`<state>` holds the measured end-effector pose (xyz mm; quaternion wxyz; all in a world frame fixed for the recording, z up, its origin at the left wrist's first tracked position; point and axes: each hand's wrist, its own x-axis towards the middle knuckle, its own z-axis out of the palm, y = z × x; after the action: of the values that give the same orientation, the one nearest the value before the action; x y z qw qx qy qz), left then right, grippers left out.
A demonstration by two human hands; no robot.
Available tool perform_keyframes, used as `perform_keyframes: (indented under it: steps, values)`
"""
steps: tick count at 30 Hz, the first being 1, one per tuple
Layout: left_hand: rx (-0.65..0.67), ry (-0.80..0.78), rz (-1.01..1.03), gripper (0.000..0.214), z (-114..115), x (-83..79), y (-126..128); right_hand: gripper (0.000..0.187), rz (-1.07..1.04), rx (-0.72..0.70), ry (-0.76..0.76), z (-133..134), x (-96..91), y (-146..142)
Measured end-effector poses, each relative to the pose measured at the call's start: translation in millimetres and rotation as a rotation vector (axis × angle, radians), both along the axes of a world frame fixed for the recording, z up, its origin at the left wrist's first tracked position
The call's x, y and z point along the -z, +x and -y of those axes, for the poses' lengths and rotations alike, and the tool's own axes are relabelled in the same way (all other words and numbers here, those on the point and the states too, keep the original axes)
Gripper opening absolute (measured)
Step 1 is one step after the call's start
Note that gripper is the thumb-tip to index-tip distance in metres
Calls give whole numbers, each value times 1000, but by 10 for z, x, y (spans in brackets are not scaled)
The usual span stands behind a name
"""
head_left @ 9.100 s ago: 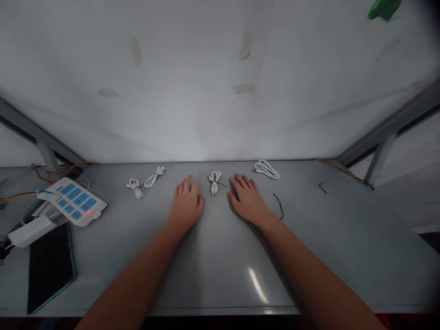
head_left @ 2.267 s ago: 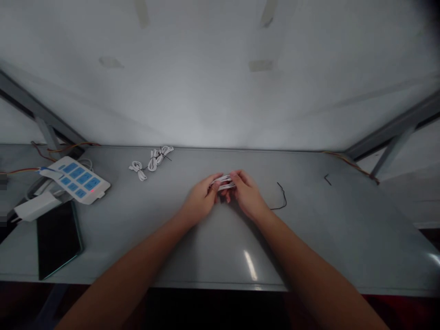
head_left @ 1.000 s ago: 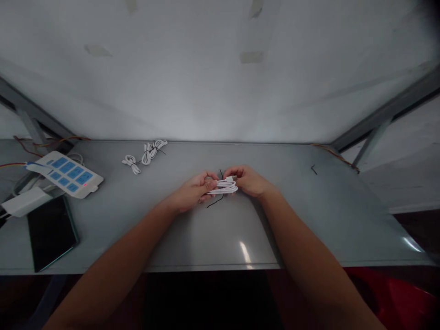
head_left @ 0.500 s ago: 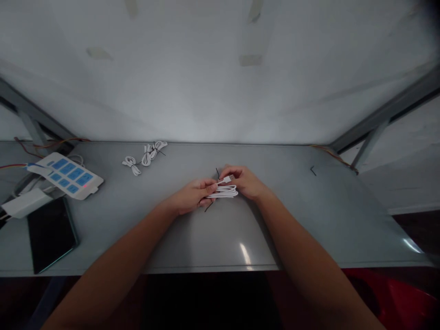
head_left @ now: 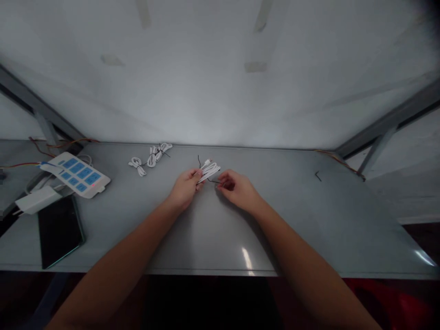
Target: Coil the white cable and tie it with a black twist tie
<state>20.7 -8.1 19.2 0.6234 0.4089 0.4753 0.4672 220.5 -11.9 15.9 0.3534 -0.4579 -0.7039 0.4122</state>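
Note:
My left hand (head_left: 186, 187) is closed around a folded white USB cable (head_left: 210, 170), its loops and a plug sticking out past the thumb. A black twist tie (head_left: 213, 181) runs from the cable to my right hand (head_left: 237, 188), whose thumb and forefinger pinch its end. The tie's other end points up behind the cable. Toward the back left lie several white cable bundles (head_left: 151, 158) bound with black ties. Another bent black twist tie (head_left: 318, 176) rests on the table at the right.
On the left of the grey table (head_left: 220, 238) are a white power strip (head_left: 82, 176) with blue sockets, a white charger (head_left: 38, 200) and a dark tablet (head_left: 61, 231). A white wall (head_left: 206, 105) rises behind the table. A red stool or chair (head_left: 385, 302) shows below at right.
My right hand has let go of the cable's plug and now pinches an end of the twist tie. My left hand has tilted the cable so its loops point up to the right.

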Motion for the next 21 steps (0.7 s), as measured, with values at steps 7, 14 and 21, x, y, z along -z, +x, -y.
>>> perform_keyframes:
  steps: [7,14,21]
  values:
    - [20,12,-136,24,18,44,24,8,174,-38,192,11,-10,-51]
    - [70,252,-755,29,45,-2,-15,11,445,-72,427,110,-104,-13]
    - [149,365,-1013,29,188,-88,12,36,408,-161,690,181,-228,-70]
